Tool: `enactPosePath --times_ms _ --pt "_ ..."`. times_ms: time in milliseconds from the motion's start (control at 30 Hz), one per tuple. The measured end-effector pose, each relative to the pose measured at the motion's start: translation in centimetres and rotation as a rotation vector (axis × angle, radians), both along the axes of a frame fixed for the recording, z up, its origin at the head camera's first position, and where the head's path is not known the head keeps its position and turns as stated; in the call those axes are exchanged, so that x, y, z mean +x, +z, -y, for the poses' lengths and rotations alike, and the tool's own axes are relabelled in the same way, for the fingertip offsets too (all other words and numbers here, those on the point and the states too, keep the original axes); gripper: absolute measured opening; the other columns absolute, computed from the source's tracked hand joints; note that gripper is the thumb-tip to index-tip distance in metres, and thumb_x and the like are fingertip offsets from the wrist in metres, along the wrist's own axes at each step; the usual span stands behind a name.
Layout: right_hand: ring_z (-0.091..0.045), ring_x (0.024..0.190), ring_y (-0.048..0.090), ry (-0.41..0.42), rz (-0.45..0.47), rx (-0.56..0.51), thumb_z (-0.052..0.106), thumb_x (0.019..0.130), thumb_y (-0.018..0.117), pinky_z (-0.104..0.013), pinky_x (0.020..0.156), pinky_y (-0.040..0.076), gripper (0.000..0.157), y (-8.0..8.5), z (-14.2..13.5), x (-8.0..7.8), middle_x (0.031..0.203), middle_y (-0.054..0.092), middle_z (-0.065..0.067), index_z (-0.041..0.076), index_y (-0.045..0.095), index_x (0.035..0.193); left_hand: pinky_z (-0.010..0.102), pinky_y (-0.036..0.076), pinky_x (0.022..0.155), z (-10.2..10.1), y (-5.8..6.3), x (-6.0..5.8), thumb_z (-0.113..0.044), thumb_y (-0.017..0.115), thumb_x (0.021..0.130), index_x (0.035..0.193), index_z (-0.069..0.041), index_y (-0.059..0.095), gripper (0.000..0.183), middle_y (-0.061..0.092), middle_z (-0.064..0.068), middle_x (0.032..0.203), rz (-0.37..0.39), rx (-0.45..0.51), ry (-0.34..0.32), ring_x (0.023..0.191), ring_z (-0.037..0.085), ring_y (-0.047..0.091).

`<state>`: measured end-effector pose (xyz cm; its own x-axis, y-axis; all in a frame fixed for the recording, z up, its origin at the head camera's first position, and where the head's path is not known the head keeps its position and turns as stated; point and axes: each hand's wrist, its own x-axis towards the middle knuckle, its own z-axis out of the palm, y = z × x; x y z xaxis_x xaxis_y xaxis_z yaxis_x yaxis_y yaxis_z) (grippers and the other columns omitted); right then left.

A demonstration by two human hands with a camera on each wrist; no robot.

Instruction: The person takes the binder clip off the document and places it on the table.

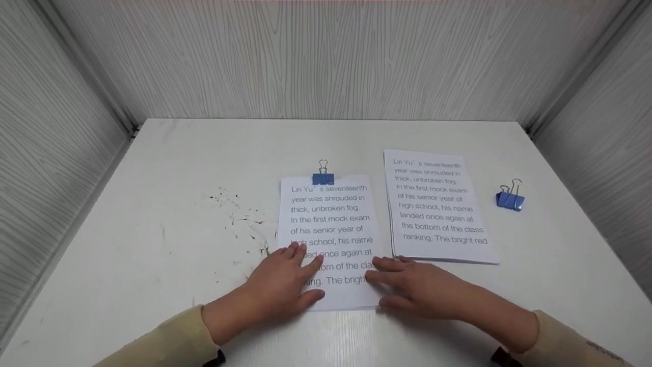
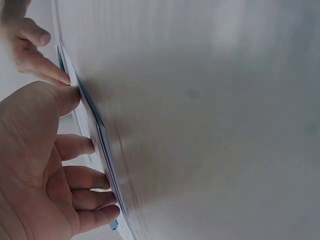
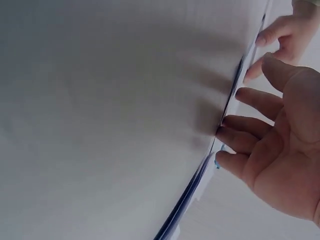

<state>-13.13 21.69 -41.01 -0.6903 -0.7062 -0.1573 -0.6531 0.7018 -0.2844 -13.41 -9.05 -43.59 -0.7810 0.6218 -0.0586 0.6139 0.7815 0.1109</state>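
A stack of printed sheets [image 1: 346, 298] lies in front of me, with a blue binder clip [image 1: 323, 179] on its top edge. The clip's wire handles point away from me. My left hand [image 1: 280, 280] rests on the lower left part of this stack, its fingers spread over the last lines of text. At the lower right edge, my right hand [image 1: 430, 289] touches the paper with its fingertips, fingers extended. In the left wrist view, the left fingertips [image 2: 102, 215] lie along the thin stack's side. Neither hand curls round anything.
To the right lies a second stack of printed sheets [image 1: 443, 250], slightly turned, its layers a little uneven. Farther right sits another blue binder clip [image 1: 510, 201], apart from the paper. Dark marks [image 1: 237, 219] spot the white table [image 1: 168, 204] at left. Wood-grain panels [image 1: 326, 61] enclose the table.
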Motion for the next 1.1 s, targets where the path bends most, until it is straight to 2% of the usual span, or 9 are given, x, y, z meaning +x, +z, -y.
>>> enactPosePath --times_ms 167,300,433,567,767,933,1100 --pt "-0.013 0.127 0.051 -0.091 -0.042 -0.208 0.047 0.093 0.062 -0.039 0.102 0.043 0.049 2.0 -0.4 -3.0 0.139 0.055 0.007 0.028 0.057 0.138 0.051 0.034 0.107 0.1 0.1 0.1 -0.059 0.047 0.095 0.146 -0.016 0.047 0.066 0.045 0.027 0.142 0.003 0.014 0.001 0.134 0.042 0.041" --pt "-0.009 0.116 0.059 -0.202 -0.059 -0.366 0.040 0.092 0.066 -0.039 0.096 0.049 0.042 3.2 -0.8 -6.8 0.127 0.063 0.012 0.028 0.060 0.133 0.052 0.035 0.107 0.1 0.2 0.2 -0.058 0.047 0.095 0.146 -0.016 0.048 0.066 0.046 0.027 0.142 0.003 0.030 0.001 0.134 0.042 0.041" --pt "-0.010 0.104 0.064 -0.310 -0.026 -0.466 0.036 0.092 0.067 -0.039 0.091 0.051 0.040 3.3 -0.9 -10.8 0.115 0.068 0.009 0.028 0.060 0.131 0.052 0.035 0.107 0.1 0.1 0.2 -0.058 0.047 0.095 0.146 -0.016 0.047 0.066 0.045 0.027 0.143 0.010 0.032 0.004 0.134 0.043 0.040" --pt "-0.011 0.101 0.064 -0.388 0.024 -0.510 0.037 0.092 0.068 -0.036 0.089 0.051 0.041 2.8 -0.6 -13.9 0.111 0.068 0.006 0.028 0.058 0.131 0.052 0.035 0.107 0.0 0.3 0.3 -0.058 0.048 0.095 0.145 -0.016 0.048 0.066 0.045 0.027 0.143 0.011 0.029 0.007 0.134 0.042 0.041" --pt "-0.013 0.107 0.062 -0.466 0.097 -0.520 0.040 0.090 0.069 -0.038 0.092 0.049 0.048 1.9 0.2 -17.3 0.115 0.067 0.005 0.030 0.054 0.135 0.052 0.035 0.107 -0.1 0.2 0.2 -0.058 0.048 0.094 0.146 -0.018 0.047 0.066 0.046 0.026 0.143 0.015 0.026 0.018 0.133 0.042 0.041" --pt "-0.014 0.115 0.058 -0.490 0.150 -0.540 0.041 0.089 0.070 -0.042 0.097 0.045 0.052 1.2 0.7 -19.3 0.122 0.065 0.000 0.031 0.052 0.137 0.052 0.035 0.107 -0.1 0.2 0.2 -0.058 0.048 0.094 0.146 -0.018 0.047 0.066 0.045 0.025 0.144 0.017 0.018 0.020 0.134 0.042 0.040" --pt "-0.016 0.119 0.054 -0.513 0.192 -0.516 0.040 0.088 0.072 -0.042 0.100 0.042 0.058 0.1 1.0 -20.5 0.125 0.062 0.000 0.031 0.049 0.141 0.051 0.035 0.107 -0.1 0.2 0.2 -0.059 0.048 0.094 0.147 -0.019 0.046 0.066 0.045 0.025 0.144 0.018 0.005 0.024 0.134 0.041 0.040"
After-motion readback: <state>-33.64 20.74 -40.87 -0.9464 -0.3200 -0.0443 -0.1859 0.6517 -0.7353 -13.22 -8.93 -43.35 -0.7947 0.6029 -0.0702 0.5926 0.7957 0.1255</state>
